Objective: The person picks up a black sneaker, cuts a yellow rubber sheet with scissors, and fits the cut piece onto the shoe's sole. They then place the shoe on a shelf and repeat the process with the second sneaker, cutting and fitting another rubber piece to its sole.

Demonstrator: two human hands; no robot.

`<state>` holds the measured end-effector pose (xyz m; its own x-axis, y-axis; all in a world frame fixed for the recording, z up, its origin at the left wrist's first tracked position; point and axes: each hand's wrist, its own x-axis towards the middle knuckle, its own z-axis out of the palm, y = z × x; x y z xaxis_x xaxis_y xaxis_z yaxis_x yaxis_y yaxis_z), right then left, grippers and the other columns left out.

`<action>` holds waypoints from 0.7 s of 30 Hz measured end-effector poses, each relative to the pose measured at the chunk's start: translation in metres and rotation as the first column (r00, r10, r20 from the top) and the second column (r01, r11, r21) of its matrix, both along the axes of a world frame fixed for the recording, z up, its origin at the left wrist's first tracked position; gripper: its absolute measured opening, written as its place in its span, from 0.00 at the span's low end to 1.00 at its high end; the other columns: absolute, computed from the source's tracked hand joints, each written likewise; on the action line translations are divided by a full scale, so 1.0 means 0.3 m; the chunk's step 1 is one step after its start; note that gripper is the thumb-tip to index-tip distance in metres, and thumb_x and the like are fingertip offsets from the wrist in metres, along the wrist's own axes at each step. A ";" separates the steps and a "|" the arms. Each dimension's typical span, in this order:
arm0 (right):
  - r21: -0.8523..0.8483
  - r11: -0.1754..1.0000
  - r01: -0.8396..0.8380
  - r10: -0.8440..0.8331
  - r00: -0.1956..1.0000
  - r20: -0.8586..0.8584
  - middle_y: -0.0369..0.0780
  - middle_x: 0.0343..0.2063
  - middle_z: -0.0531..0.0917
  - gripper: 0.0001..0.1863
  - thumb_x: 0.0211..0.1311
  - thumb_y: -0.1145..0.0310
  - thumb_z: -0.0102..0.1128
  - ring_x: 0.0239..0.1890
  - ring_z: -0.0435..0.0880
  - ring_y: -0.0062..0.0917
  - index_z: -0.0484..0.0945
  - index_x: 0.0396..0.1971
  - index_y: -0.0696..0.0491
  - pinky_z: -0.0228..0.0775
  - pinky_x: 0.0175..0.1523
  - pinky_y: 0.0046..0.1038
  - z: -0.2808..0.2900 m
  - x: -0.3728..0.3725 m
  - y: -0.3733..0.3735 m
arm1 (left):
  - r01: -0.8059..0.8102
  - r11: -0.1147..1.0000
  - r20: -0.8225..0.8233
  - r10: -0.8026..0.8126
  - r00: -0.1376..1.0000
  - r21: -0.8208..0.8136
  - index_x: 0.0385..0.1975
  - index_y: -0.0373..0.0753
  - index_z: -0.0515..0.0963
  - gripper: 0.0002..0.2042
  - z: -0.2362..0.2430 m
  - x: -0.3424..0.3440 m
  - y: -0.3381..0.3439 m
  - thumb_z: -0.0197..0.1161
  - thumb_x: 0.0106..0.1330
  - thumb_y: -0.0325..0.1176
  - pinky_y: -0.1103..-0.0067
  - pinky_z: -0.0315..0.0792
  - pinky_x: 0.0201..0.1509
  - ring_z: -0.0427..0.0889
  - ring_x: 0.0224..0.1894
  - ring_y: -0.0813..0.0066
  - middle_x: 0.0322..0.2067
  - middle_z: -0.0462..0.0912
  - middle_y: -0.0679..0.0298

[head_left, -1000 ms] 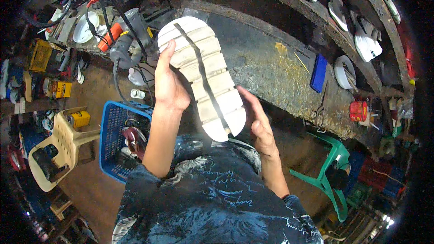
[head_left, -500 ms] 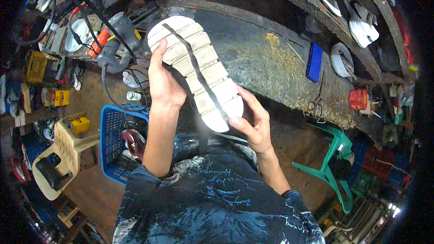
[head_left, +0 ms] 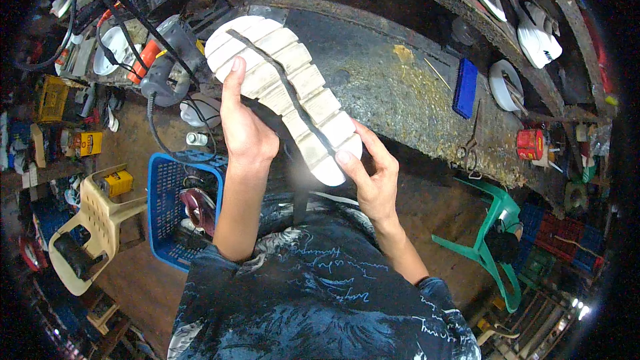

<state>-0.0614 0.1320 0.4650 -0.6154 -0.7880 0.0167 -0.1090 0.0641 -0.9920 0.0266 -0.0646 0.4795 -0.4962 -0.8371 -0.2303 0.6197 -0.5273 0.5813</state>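
A shoe is held up before me with its white sole facing me. A dark groove runs lengthwise down the sole, crossed by several cuts between tread blocks. My left hand grips the wide end from the left, thumb laid on the tread and fingers hidden behind. My right hand pinches the narrower lower end, thumb on the sole and fingers along the far side. The shoe's upper is almost wholly hidden behind the sole.
Beyond the shoe runs a worn workbench with a blue block, scissors, a white bowl and a red can. A grey power tool lies left. Below stand a blue crate, beige chair and green chair.
Both hands still hold the shoe. It has tilted a little, its wide end shifting left and up and its narrow end rising slightly.
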 end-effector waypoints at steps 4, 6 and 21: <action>-0.027 0.997 -0.076 0.077 0.996 0.051 0.47 0.68 0.76 0.42 0.60 0.67 0.76 0.71 0.73 0.34 0.68 0.73 0.60 0.62 0.75 0.36 -0.011 -0.013 0.006 | 0.005 0.999 -0.002 -0.005 1.000 -0.051 0.67 0.39 0.74 0.24 -0.013 -0.007 0.000 0.58 0.78 0.46 0.63 0.74 0.68 0.83 0.62 0.61 0.61 0.84 0.59; -0.179 0.976 -0.122 0.150 0.976 0.158 0.47 0.72 0.70 0.50 0.57 0.61 0.79 0.75 0.68 0.35 0.62 0.76 0.60 0.55 0.79 0.37 -0.033 -0.009 0.008 | 0.031 0.999 -0.004 -0.031 1.000 -0.029 0.68 0.38 0.73 0.25 -0.028 -0.005 -0.004 0.57 0.78 0.47 0.63 0.75 0.69 0.83 0.61 0.60 0.61 0.84 0.58; -0.237 0.964 0.119 -0.075 0.980 0.186 0.44 0.61 0.77 0.29 0.61 0.63 0.80 0.63 0.76 0.30 0.73 0.55 0.56 0.67 0.69 0.33 -0.066 -0.026 0.006 | -0.187 0.829 -0.076 0.173 0.982 -0.528 0.82 0.41 0.53 0.35 -0.051 -0.076 -0.026 0.47 0.82 0.53 0.64 0.46 0.84 0.52 0.83 0.61 0.82 0.52 0.60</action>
